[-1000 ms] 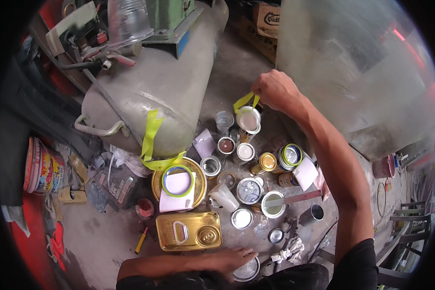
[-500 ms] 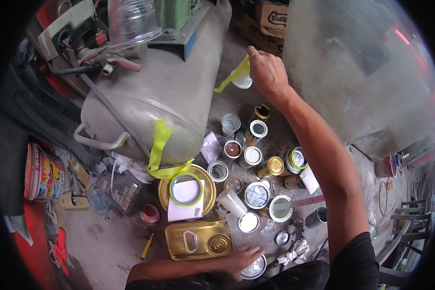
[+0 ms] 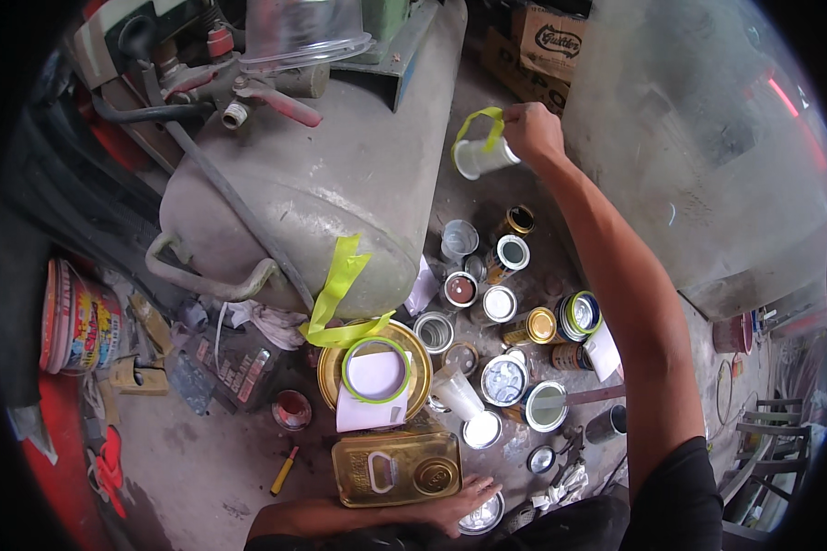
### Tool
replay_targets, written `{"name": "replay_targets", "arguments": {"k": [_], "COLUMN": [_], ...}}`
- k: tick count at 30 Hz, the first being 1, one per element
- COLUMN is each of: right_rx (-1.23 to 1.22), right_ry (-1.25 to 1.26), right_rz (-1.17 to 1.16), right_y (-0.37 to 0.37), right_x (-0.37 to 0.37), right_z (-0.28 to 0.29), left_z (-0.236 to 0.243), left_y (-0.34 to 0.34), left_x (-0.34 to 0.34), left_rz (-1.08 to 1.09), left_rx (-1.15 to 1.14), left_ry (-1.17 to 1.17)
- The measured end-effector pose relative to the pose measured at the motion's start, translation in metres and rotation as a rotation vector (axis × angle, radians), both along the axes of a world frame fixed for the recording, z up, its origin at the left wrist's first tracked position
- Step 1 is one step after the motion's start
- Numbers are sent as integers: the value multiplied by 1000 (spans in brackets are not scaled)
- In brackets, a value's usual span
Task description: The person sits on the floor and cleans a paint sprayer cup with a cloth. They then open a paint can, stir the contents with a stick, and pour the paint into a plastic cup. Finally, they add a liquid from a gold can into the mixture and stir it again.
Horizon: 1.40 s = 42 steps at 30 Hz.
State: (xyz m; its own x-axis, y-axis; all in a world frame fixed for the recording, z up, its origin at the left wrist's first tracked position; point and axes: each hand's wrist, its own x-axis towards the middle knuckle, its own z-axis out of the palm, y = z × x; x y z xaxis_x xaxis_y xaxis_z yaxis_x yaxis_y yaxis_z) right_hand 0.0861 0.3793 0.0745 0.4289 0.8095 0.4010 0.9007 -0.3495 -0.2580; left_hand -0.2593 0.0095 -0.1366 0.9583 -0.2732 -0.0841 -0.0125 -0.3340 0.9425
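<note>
Head cam: right hand [image 3: 535,133] is way out front, fingers pinched together on a yellow-green tape strip [image 3: 497,127]. The white cup [image 3: 483,160] is tipped on its side just below and left of those fingertips, with the tape running over it, up off the floor. Left hand [image 3: 452,508] has its fingers stretched out by a round silver can [image 3: 483,517]; can't tell if they're touching it.
</note>
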Motion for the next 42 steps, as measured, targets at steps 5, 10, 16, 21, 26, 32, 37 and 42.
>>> {"name": "replay_targets", "arguments": {"k": [5,10,16,21,26,32,37,42], "right_rx": [-69,-84,18,-165,3,83,-168,-303], "right_ry": [-312,-557,-211,-74,-264,-242,-80,182], "right_rz": [116,214,101,60,183,185,262,247], "right_y": [1,-2,-2,3,14,-8,-88,-230], "right_x": [-34,-28,-29,-46,-46,-54,-32,10], "right_z": [13,19,23,39,40,52,40,43], "left_z": [4,-6,-16,-14,-6,-8,3,10], "left_y": [3,-4,-11,-8,-2,-5,-1,-8], "left_x": [-1,0,0,0,3,6,3,12], "left_rz": [-11,-33,-30,-23,-59,-37,92,232], "left_rx": [2,60,71,66,75,104,196,211], "left_ry": [58,-19,-34,-31,9,-4,-63,-39]}}
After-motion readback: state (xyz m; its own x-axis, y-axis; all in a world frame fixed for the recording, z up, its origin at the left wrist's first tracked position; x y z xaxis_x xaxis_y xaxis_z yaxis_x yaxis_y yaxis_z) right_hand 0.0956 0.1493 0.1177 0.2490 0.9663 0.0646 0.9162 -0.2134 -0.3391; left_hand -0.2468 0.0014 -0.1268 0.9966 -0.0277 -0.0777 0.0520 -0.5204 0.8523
